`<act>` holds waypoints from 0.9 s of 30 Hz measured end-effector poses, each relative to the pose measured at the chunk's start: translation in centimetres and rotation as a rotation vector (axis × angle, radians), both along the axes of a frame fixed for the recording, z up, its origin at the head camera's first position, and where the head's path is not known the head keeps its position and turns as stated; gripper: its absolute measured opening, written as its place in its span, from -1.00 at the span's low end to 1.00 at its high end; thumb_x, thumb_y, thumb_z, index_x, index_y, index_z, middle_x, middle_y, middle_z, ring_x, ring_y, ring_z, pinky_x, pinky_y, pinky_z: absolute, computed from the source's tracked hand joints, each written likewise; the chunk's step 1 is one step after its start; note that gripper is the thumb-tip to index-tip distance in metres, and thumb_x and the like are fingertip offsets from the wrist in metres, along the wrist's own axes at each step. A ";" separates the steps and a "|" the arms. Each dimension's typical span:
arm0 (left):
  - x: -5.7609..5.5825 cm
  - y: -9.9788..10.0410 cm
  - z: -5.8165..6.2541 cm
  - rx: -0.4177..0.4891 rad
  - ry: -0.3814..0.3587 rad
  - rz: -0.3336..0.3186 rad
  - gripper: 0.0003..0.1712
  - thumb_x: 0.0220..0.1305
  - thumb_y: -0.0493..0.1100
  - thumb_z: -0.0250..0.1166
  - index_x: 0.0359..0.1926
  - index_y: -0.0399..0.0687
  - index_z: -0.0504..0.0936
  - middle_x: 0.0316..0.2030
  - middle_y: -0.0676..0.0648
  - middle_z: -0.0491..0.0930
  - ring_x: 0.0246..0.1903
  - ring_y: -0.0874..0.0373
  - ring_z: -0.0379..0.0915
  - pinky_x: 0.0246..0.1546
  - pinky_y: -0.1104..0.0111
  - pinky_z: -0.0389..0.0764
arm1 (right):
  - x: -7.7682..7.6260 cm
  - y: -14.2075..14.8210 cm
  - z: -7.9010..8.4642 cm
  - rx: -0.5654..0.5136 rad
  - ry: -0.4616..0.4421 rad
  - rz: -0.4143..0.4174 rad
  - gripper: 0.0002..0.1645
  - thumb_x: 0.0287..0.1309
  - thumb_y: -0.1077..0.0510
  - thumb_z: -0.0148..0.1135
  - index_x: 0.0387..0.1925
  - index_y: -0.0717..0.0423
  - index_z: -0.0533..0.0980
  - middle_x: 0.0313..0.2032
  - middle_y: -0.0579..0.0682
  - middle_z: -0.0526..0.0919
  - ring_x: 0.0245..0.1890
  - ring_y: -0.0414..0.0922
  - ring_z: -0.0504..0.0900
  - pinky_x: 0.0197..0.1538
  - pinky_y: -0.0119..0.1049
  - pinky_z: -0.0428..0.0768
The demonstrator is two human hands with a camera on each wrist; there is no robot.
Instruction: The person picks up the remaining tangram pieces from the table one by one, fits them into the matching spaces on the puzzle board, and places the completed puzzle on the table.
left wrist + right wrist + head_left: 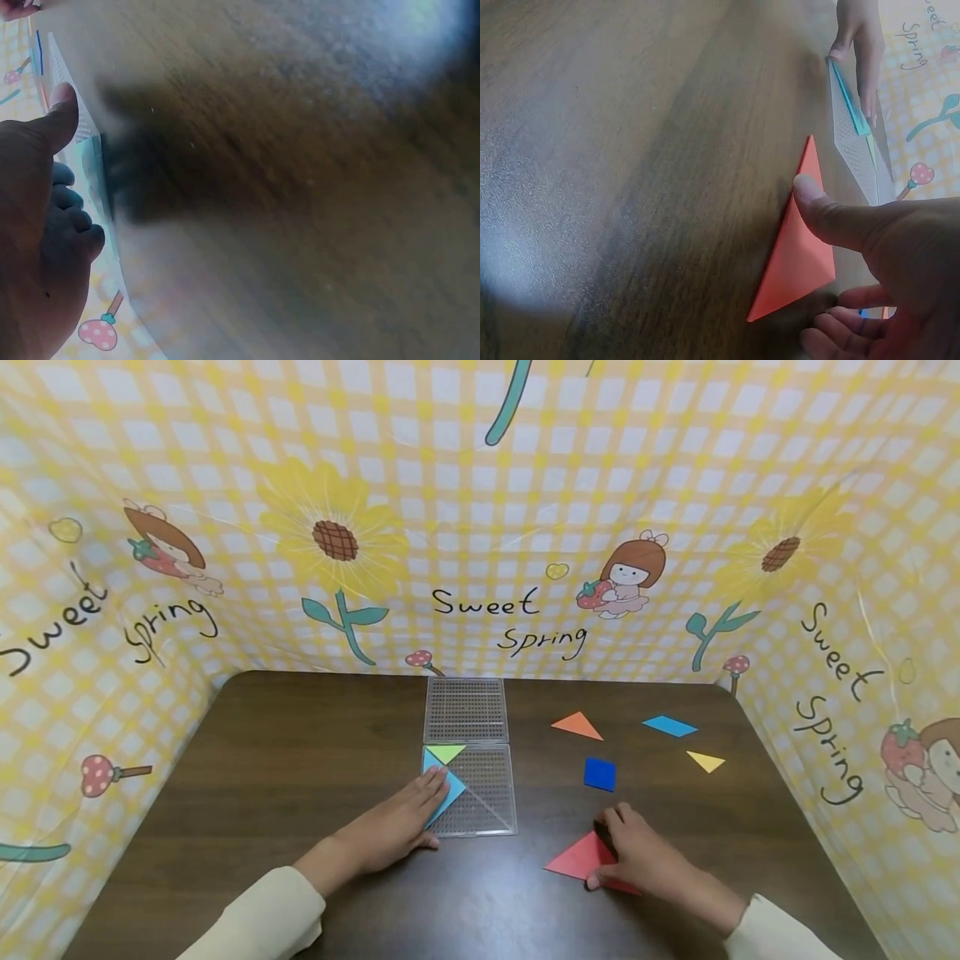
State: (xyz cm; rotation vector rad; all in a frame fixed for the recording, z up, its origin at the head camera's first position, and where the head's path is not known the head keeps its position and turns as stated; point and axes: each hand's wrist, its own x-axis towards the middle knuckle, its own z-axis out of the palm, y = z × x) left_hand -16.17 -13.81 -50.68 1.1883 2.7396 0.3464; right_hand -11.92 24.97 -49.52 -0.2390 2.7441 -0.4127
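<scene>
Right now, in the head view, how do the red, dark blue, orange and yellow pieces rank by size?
Largest: red triangle, partly covered.
Dark blue square and orange triangle: unsure, the square is nearer the camera.
Smallest: yellow triangle.

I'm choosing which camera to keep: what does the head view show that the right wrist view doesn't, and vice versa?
Only the head view: the yellow triangle, the cream sleeves and the printed sunflower heads.
Only the right wrist view: the part of the red triangle that the right hand covers in the head view.
Both: that hand, the left hand, the light blue triangle, clear gridded tray, wood-grain tabletop and patterned backdrop.
</scene>
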 end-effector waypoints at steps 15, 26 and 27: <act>-0.1 0.2 0.1 -0.035 -0.087 0.026 -0.20 0.44 0.11 0.04 0.46 -0.29 0.05 0.50 -0.25 -0.13 0.50 -0.10 -0.24 0.42 0.05 0.09 | -0.3 -0.1 -0.3 -0.134 -0.009 -0.006 -0.39 -0.24 0.10 0.59 -0.13 0.09 0.45 -0.19 -0.05 0.42 -0.17 -0.15 0.41 -0.11 -0.22 0.58; -0.3 0.2 0.2 -0.023 -0.086 0.020 -0.19 0.42 0.11 0.07 0.45 -0.30 0.06 0.49 -0.25 -0.09 0.49 -0.10 -0.22 0.42 0.05 0.09 | -0.7 -0.1 0.3 -0.160 -0.084 -0.171 -0.32 -0.36 0.27 0.63 -0.19 0.12 0.37 -0.24 0.00 0.42 -0.19 -0.09 0.39 -0.24 -0.23 0.57; -0.3 0.2 0.2 -0.023 -0.087 0.021 -0.19 0.42 0.11 0.07 0.45 -0.30 0.06 0.49 -0.25 -0.09 0.49 -0.10 -0.22 0.42 0.05 0.09 | -0.7 0.0 0.3 -0.167 -0.079 -0.177 -0.32 -0.35 0.26 0.62 -0.20 0.10 0.36 -0.25 -0.01 0.43 -0.20 -0.09 0.40 -0.25 -0.24 0.56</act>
